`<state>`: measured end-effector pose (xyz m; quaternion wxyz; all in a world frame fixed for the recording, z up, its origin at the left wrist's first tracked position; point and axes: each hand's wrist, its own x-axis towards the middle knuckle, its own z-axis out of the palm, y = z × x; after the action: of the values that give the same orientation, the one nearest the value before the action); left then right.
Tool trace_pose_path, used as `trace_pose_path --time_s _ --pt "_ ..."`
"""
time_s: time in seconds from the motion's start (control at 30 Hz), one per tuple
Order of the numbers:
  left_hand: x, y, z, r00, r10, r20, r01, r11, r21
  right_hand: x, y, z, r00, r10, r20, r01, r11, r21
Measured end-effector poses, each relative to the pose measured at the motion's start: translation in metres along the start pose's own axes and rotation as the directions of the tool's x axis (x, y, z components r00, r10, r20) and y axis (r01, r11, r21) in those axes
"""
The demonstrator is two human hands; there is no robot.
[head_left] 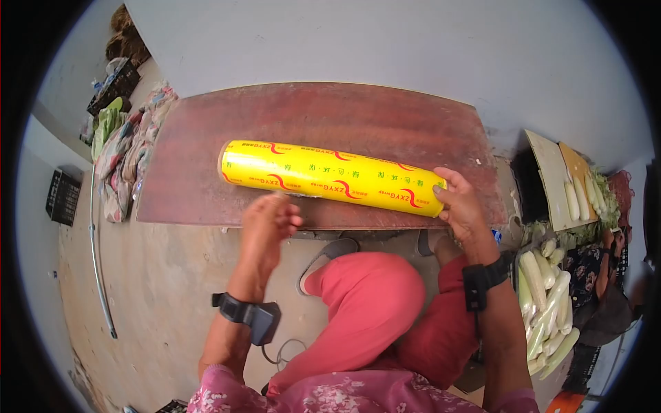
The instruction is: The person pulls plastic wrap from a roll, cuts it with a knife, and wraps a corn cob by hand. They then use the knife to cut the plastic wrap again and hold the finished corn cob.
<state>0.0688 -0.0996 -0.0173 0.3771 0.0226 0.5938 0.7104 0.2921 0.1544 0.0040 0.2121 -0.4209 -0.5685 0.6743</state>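
Observation:
A yellow roll of cling wrap (330, 176) with red and green print lies slantwise on a reddish-brown wooden board. My right hand (460, 199) grips its right end, thumb on top and fingers around the edge. Just below the roll's left half is my left hand (267, 221), its fingers curled in towards the thumb. Whether a bit of film is pinched there is too small to tell. A shiny, wrinkled strip shows along the roll's lower edge beside these fingertips.
The low board (200, 138) stands against a pale wall. On the right are peeled pale-green vegetables in a pile (547, 303) and more on a cutting board (575, 193). Another person's arm (606, 261) is beyond. A patterned cloth (127, 162) and a metal pole (96, 261) are left.

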Motion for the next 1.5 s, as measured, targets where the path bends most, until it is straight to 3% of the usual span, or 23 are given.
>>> trace_pose_path --time_s 0.03,0.27,0.37,0.47,0.9,1.17,1.3,1.5 --pt "-0.006 -0.005 0.011 0.993 -0.113 0.021 0.113 0.994 -0.004 0.0 0.0 0.0 1.0 -0.003 0.002 0.003 1.0 -0.004" --pt "0.006 -0.018 0.032 0.985 -0.158 0.074 0.167 0.975 -0.143 -0.001 0.003 -0.002 0.999 -0.028 0.025 0.028 1.0 -0.001" --pt "0.015 -0.019 0.029 0.965 -0.245 0.087 0.258 0.948 -0.184 -0.002 0.003 -0.002 0.999 -0.036 0.028 0.037 0.999 -0.01" --pt "0.014 -0.024 0.033 0.95 -0.298 0.092 0.309 0.939 -0.15 -0.003 0.004 -0.001 0.999 -0.046 0.027 0.047 0.998 -0.043" --pt "0.026 -0.035 0.028 0.947 -0.296 0.127 0.318 0.925 -0.21 -0.003 0.004 0.0 0.999 -0.049 0.021 0.05 0.997 -0.063" --pt "0.028 -0.039 0.024 0.969 -0.165 0.186 0.226 0.896 -0.382 0.007 -0.001 0.0 0.991 -0.131 -0.012 0.121 0.946 -0.301" --pt "0.025 -0.042 0.025 0.965 -0.161 0.208 0.222 0.924 -0.312 0.011 -0.003 -0.002 0.99 -0.139 -0.022 0.12 0.916 -0.384" --pt "0.023 -0.045 0.04 0.934 -0.219 0.282 0.286 0.932 -0.224 0.016 -0.006 -0.001 0.993 -0.079 -0.088 0.05 0.954 -0.295"
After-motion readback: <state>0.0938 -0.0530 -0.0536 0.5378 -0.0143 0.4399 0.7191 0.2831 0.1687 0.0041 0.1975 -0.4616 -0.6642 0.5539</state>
